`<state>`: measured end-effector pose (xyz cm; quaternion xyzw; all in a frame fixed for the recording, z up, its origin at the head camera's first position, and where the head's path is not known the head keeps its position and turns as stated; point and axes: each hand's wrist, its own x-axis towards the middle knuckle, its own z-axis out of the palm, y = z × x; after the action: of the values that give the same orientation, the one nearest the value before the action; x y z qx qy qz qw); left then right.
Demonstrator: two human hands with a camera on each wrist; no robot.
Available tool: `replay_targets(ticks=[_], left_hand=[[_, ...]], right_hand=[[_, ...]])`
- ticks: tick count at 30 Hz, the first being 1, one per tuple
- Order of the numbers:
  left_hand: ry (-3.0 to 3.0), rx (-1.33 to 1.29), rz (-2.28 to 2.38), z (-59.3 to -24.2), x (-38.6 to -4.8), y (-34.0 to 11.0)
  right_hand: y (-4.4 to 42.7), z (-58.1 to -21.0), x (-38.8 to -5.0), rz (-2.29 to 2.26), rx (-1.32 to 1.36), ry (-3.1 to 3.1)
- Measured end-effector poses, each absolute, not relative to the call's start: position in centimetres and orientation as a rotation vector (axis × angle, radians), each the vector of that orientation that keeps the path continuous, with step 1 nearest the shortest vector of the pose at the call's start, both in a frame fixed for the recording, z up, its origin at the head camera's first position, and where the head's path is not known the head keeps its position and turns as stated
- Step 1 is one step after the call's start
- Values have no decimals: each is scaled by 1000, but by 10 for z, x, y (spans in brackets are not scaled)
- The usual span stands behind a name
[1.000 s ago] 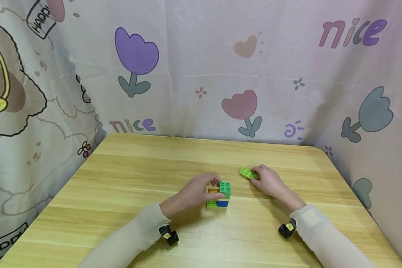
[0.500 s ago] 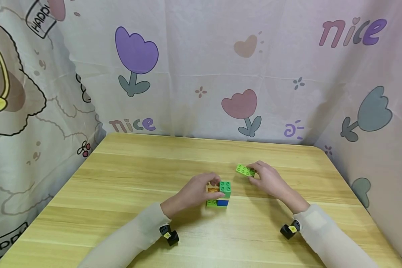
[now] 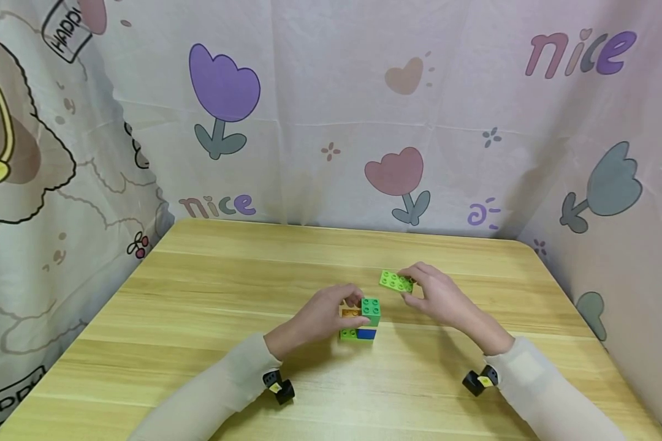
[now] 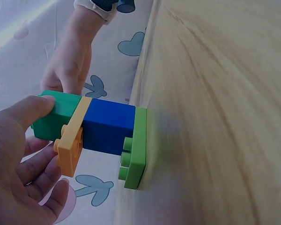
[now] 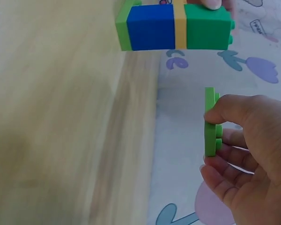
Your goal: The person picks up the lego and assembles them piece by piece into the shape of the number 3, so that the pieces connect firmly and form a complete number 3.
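A stack of toy building bricks stands on the table in the head view. From the bottom it has a lime-green plate (image 4: 139, 150), a blue brick (image 4: 110, 125), a thin orange plate (image 4: 71, 150) and a green brick (image 3: 371, 311) on top. My left hand (image 3: 328, 313) holds the green brick between thumb and fingers. To the right and farther back, my right hand (image 3: 438, 296) pinches a separate lime-green plate (image 3: 395, 281), studs upward. In the right wrist view this plate (image 5: 210, 123) is seen edge-on, apart from the stack and raised off the table.
The wooden table (image 3: 226, 263) reaches back to a printed curtain (image 3: 320, 92), which also hangs along both sides. A small black camera is strapped at each wrist.
My right hand has carried the lime-green plate leftward and slightly up, closer to the stack. My left hand and the stack have stayed in place.
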<state>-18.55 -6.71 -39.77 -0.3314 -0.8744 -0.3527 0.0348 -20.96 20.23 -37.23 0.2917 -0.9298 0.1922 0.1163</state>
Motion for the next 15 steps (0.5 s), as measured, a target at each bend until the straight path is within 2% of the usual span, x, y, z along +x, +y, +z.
replay_targets(ticks=[15], left_hand=[[-2709, -999, -1124, -396, -185, -67]], right_hand=[[195, -349, -194, 596, 1019, -2613]])
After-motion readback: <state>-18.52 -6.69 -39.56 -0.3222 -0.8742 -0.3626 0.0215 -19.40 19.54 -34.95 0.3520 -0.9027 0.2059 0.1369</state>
